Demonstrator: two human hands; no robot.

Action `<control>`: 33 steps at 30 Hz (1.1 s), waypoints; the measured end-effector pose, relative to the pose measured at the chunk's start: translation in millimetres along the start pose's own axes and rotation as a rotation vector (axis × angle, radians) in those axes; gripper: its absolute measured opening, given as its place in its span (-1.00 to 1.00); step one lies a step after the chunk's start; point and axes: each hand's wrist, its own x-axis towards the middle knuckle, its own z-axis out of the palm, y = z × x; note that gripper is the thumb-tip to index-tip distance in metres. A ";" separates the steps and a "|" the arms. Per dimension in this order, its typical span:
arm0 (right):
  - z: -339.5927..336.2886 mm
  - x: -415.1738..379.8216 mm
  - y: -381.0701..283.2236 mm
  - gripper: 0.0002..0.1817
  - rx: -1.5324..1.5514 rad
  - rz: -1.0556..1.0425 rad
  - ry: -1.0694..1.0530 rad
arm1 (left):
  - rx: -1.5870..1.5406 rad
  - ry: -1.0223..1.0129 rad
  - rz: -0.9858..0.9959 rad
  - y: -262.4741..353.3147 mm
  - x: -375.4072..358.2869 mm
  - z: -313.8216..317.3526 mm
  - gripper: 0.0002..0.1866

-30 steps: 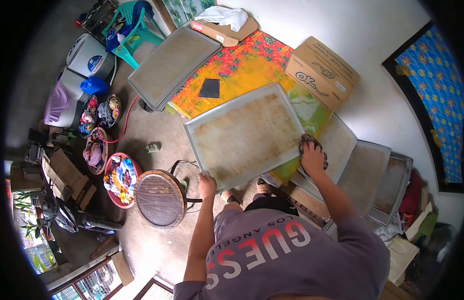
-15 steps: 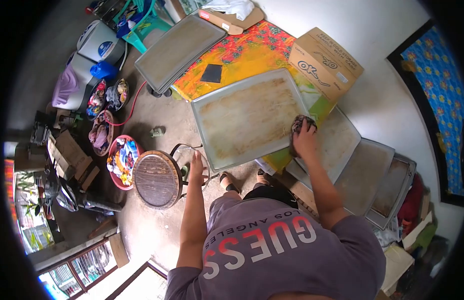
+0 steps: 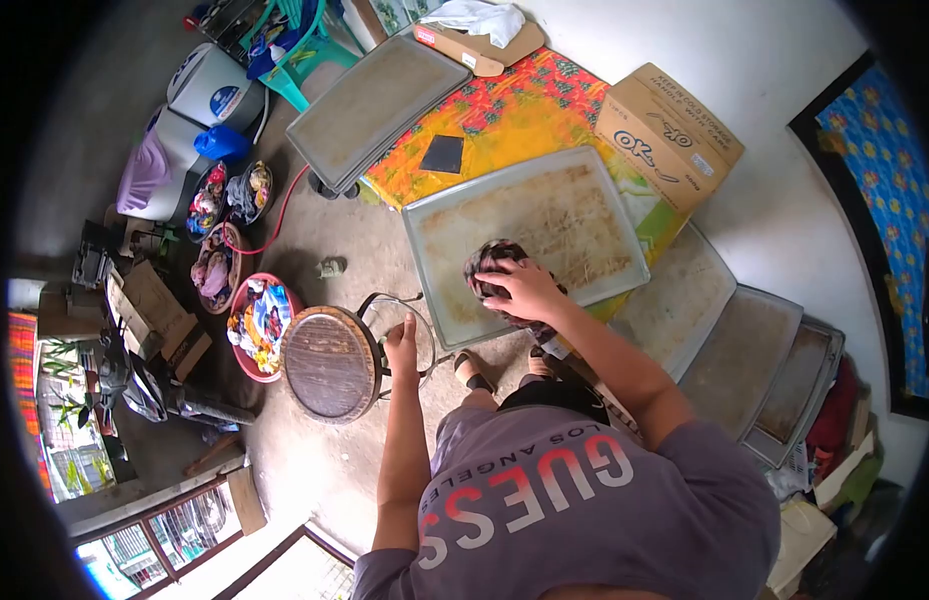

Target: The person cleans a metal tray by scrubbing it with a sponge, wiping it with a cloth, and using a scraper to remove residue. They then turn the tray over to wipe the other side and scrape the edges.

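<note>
A round wooden stool (image 3: 330, 365) stands on the concrete floor (image 3: 374, 245) near a pink basin (image 3: 246, 366) heaped with clothes (image 3: 268, 313). Farther back are a blue container (image 3: 222, 143) and a green plastic chair (image 3: 288, 88). An "OK" cardboard box (image 3: 667, 138) sits near a dark-framed blue floral curtain (image 3: 881, 210).

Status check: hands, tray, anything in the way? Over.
Right hand gripping bunched dark cloth on tray. Left hand clear of tray, near round stool. Tray brown-stained, nothing else lying on it.

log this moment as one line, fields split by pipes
right hand: holding cloth on tray | left hand: off tray, near stool, nothing visibly held | tray: on table, brown-stained
</note>
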 end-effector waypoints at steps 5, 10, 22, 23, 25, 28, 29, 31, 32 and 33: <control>13.5 46.4 41.9 -0.56 0.190 0.227 0.311 | 0.104 -0.032 0.174 -32.3 20.3 1.4 -0.66; 12.2 68.7 77.4 -0.49 -0.079 0.489 0.286 | 0.474 0.002 0.521 2.8 28.0 10.8 -0.49; 11.9 -38.3 138.3 -0.20 -0.282 0.899 0.422 | 0.889 -0.046 0.533 178.4 218.3 143.9 -0.27; 17.4 -41.7 141.0 -0.21 -0.311 0.898 0.404 | 0.916 -0.023 0.501 191.0 229.1 157.7 -0.21; 25.9 -43.4 142.2 -0.22 -0.368 0.902 0.363 | 0.992 -0.033 0.442 207.7 236.9 174.5 -0.09; 23.5 -43.2 139.8 -0.25 -0.345 0.915 0.356 | 1.107 -0.111 0.348 223.8 246.7 191.8 0.07; 22.2 -43.1 140.0 -0.25 -0.344 0.913 0.362 | 1.121 -0.122 0.303 225.7 253.2 196.9 0.11; 21.9 -44.3 139.5 -0.25 -0.335 0.899 0.365 | 1.147 -0.141 0.228 226.9 259.9 203.2 0.13; 21.6 -45.1 138.3 -0.26 -0.335 0.898 0.367 | 1.155 -0.149 0.200 229.4 261.9 204.8 0.12; 20.1 -44.7 137.6 -0.26 -0.335 0.892 0.371 | 1.160 -0.153 0.173 231.5 263.0 205.6 0.11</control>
